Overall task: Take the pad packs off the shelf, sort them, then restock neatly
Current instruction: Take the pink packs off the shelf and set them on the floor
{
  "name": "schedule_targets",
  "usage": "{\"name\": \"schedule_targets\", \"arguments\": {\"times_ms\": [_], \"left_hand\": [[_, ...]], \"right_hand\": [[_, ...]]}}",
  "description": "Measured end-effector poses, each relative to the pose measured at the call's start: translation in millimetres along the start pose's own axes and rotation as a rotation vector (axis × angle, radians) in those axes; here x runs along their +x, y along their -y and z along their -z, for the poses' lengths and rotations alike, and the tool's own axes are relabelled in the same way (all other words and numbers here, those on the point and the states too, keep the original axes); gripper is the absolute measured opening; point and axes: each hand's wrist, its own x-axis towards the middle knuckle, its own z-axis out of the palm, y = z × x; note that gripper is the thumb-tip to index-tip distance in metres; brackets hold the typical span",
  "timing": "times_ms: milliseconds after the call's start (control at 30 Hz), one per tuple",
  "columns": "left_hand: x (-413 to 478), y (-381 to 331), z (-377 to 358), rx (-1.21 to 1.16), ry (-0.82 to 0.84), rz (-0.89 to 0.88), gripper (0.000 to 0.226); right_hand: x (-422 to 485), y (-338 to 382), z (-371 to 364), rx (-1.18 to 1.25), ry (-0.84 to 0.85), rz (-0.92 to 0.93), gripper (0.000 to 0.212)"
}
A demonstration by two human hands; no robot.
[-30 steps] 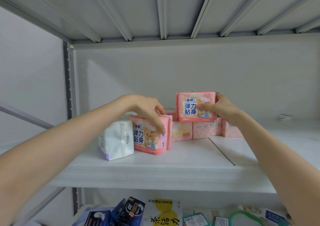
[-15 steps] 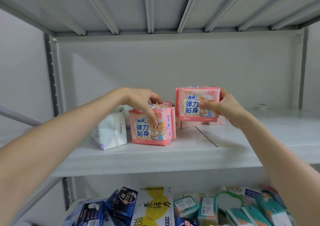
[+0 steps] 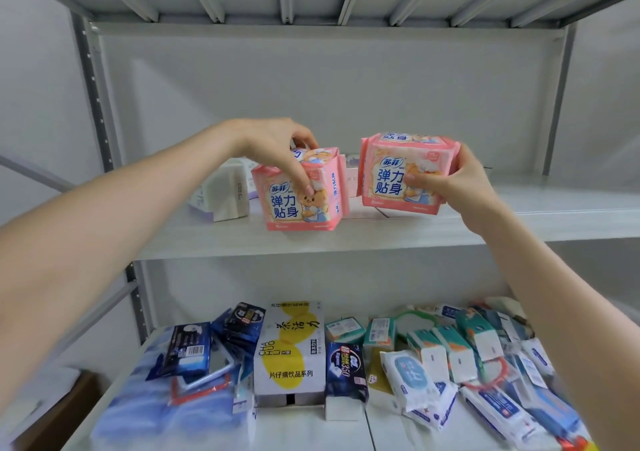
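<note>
The left pink pack [image 3: 298,205] and the right pink pack [image 3: 398,177] carried blue lettering — the left one also a brown bear print. The white pack [image 3: 225,194] had a lilac edge; the shelf [image 3: 381,236] was pale grey.
</note>
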Motion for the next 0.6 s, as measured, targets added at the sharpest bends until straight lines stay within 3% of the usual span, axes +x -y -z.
{"name": "schedule_targets", "arguments": {"times_ms": [133,267,433,600], "left_hand": [[-34,-23,-9,-0.019,-0.03,0.042,0.068],[-75,-50,-27,-0.057,-0.073,0.079,0.073],[-123,-85,-62,-0.146,-0.062,0.096,0.075],[-166,-103,-108,-0.112,0.019,0.107,0.081]], "right_hand": [[-34,9,12,0.005,0.031,-0.025,0.072],[-76,20,22,0.026,0.08,-0.053,0.058],[-142,28,42,0.044,0.141,-0.132,0.078],[-215,20,57,0.021,0.133,-0.213,0.071]]}}
